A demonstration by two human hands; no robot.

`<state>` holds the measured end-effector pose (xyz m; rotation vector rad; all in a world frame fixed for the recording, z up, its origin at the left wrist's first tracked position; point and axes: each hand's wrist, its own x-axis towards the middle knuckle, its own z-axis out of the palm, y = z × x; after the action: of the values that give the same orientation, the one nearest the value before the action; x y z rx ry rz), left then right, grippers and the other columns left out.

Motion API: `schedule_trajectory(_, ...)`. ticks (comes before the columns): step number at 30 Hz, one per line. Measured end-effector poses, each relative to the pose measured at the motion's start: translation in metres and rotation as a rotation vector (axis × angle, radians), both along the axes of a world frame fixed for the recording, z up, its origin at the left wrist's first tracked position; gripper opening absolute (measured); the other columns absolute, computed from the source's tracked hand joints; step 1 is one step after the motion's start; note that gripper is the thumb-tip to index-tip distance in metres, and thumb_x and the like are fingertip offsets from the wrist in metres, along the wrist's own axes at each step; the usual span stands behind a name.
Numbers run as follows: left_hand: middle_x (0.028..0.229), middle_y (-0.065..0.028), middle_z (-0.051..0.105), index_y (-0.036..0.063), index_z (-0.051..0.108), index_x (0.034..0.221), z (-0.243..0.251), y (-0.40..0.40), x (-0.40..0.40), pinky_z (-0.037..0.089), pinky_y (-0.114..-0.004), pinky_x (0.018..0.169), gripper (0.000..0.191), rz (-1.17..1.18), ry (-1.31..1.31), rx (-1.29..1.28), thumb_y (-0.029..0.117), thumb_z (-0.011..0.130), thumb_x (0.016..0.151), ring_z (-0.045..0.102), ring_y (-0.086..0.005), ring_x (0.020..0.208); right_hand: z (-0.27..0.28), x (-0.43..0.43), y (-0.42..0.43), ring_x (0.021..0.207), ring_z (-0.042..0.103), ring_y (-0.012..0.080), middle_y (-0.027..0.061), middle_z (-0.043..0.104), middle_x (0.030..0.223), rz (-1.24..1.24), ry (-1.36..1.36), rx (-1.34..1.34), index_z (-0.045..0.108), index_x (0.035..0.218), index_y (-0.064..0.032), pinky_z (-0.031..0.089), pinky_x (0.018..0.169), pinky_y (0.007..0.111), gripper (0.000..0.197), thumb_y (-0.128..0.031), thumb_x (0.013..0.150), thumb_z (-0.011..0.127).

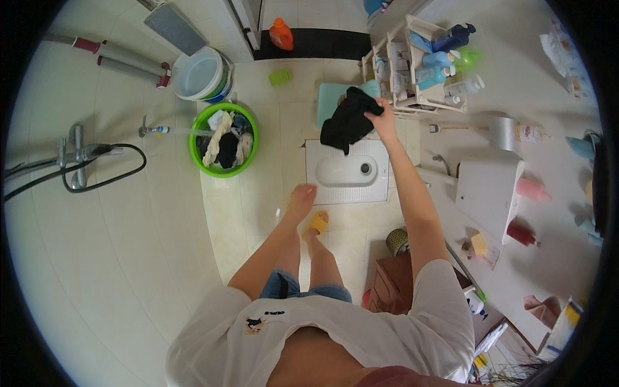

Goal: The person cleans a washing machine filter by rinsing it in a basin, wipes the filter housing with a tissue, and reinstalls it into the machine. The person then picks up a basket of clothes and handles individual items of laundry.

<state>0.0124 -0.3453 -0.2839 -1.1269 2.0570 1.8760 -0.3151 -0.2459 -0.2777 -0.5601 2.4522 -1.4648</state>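
My right hand (381,118) is shut on a bunched black cloth garment (349,121), pinched at its right edge. The garment hangs above the squat toilet (347,193) and partly covers a turquoise plastic stool (329,94). My left hand (302,200) is low in front of me, left of the toilet, over my left foot; its fingers are blurred and I see nothing held. At the left, a green-rimmed basin (256,140) holds mixed clothes (227,140), one of them black. Water runs into it from a wall tap (157,130).
White buckets (196,75) stand behind the basin. A green brush or soap dish (280,77) lies on the tiles, and an orange bottle (281,35) stands at the doorway. A bottle rack (411,94) is at the right, a brown cabinet (394,280) nearer me.
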Motion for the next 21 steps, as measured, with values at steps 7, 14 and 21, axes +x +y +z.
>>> schedule_trajectory(7, 0.081, -0.0093, 0.063, -0.0031, 0.059, 0.094, -0.032, -0.022, 0.095, 0.049, -0.027, 0.065, 0.022, -0.059, -0.208, -0.004, 0.017, 0.053, 0.088, 0.062, -0.0158, 0.072, -0.044, -0.063, -0.042, 0.095, 0.055, 0.0332, 0.0151, 0.061, 0.092, 0.133, 0.263, 0.049, 0.058, 0.104, -0.0064, 0.045, 0.082, 0.036, 0.044, 0.007, 0.062, 0.064)
schedule_trajectory(14, 0.086, -0.0092, 0.063, -0.0018, 0.058, 0.099, -0.035, -0.029, 0.116, 0.050, -0.026, 0.066, 0.019, 0.121, -0.283, 0.191, 0.013, 0.049, 0.090, 0.062, -0.0154, 0.073, -0.184, -0.004, -0.014, 0.123, 0.039, 0.0214, -0.0023, 0.056, 0.115, 0.320, 0.287, 0.777, 0.063, 0.097, -0.0219, 0.031, 0.092, 0.055, 0.040, 0.006, 0.069, 0.055)
schedule_trajectory(21, 0.089, -0.0117, 0.063, -0.0026, 0.056, 0.102, -0.033, -0.038, 0.113, 0.052, -0.027, 0.068, 0.021, 0.109, -0.270, 0.288, 0.012, 0.047, 0.091, 0.063, -0.0168, 0.076, -0.201, 0.148, 0.030, 0.116, 0.047, 0.0304, 0.0147, 0.048, 0.128, 0.474, -0.374, 0.544, 0.040, 0.133, -0.0142, 0.039, 0.095, 0.041, 0.059, 0.004, 0.078, 0.045)
